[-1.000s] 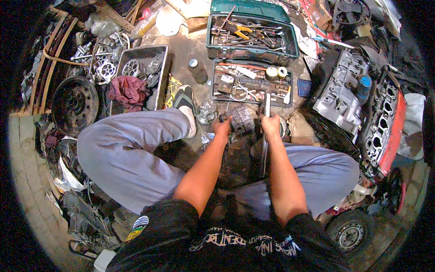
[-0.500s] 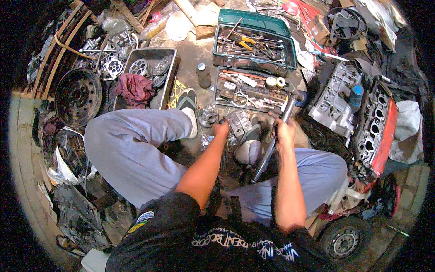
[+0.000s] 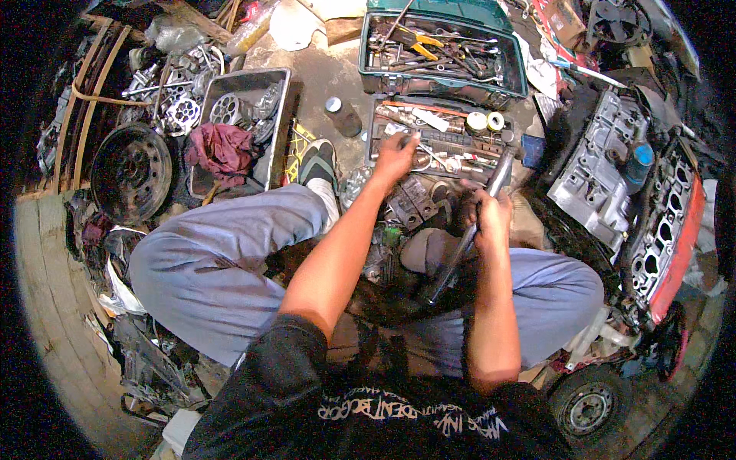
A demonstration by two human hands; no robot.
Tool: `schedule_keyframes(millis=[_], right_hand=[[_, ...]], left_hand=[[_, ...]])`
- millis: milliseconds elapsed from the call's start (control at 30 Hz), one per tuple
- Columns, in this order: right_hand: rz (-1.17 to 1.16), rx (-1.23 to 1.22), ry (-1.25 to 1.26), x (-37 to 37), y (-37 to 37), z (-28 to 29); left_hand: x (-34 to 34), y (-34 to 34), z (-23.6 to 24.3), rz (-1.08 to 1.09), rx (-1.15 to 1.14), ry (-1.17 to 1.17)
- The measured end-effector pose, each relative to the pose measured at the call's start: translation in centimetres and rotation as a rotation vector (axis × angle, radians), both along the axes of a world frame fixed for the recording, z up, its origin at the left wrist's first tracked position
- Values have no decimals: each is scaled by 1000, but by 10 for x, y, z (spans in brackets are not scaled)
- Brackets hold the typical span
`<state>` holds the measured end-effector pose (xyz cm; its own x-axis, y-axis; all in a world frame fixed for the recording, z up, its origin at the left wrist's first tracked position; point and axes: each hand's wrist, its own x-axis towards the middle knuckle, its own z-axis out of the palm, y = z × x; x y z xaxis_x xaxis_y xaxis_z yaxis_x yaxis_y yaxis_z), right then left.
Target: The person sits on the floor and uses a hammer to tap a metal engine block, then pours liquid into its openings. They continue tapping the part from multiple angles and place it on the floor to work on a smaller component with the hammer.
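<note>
My right hand grips a hammer by its long metal handle. Its head points up and away, beside the tool tray, and the handle's lower end hangs over my right leg. My left hand is over the left part of the tool tray, fingers closed around something small and dark that I cannot make out. Between my feet lies a grey metal block, in front of my left hand. Loose tools, a white-handled piece and two rolls of tape fill the tray.
Behind the tray stands an open green toolbox full of wrenches and pliers. A dark bottle stands left of it. Further left are a parts bin with a maroon rag and a wheel rim. Engine parts crowd the right.
My left hand has moved from beside the metal block up and away to the tool tray. My right hand still holds the hammer in nearly the same place. The view has shifted slightly.
</note>
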<state>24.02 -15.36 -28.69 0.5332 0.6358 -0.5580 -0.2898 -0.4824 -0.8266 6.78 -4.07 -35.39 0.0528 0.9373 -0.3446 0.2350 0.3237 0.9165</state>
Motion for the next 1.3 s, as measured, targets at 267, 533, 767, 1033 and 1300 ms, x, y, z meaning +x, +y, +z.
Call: schedule_keyframes(millis=[267, 533, 767, 1033, 1300], right_hand=[[-45, 26, 7, 22, -3, 33], [-131, 132, 40, 6, -13, 63], [-141, 250, 112, -2, -15, 99], [-187, 266, 74, 6, -23, 107], [-225, 270, 125, 19, -20, 78]], left_hand=[[-17, 0, -2, -22, -182, -152], [-50, -23, 52, 28, -89, -87], [-47, -46, 130, 154, 72, -217], [-34, -54, 137, 107, 18, -306], [-29, -46, 100, -111, -101, -189]])
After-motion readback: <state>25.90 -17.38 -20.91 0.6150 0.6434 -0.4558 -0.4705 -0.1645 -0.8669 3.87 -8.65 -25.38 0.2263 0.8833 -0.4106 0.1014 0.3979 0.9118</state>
